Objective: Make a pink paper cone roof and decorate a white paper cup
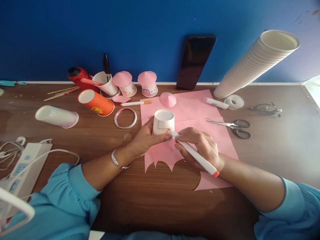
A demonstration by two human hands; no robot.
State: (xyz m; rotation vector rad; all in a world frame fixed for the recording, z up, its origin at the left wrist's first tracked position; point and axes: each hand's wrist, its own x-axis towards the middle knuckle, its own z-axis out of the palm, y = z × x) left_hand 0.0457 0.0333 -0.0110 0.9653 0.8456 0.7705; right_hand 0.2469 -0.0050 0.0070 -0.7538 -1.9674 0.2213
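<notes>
My left hand (147, 138) is closed round the side of a short white paper cup (163, 121), thumb across its lower front. Orange-red lines on the cup form part of a box. In my right hand (200, 145) is a white marker pen (197, 156) with an orange-red end, its tip touching or very close to the cup wall. Beneath both hands lies pink paper (190, 103) with scalloped cut edges. A small pink paper cone (168, 99) rests just behind the cup. My palms and some fingers are hidden.
Two cups with pink cone roofs (147, 78) stand at the back. Scissors (232, 125), a tape roll (234, 102) and glasses (266, 108) lie to the right, before a tall stack of cups (257, 63). A phone (196, 61) leans on the wall. An orange cup (96, 103) and power strip (25, 166) are left.
</notes>
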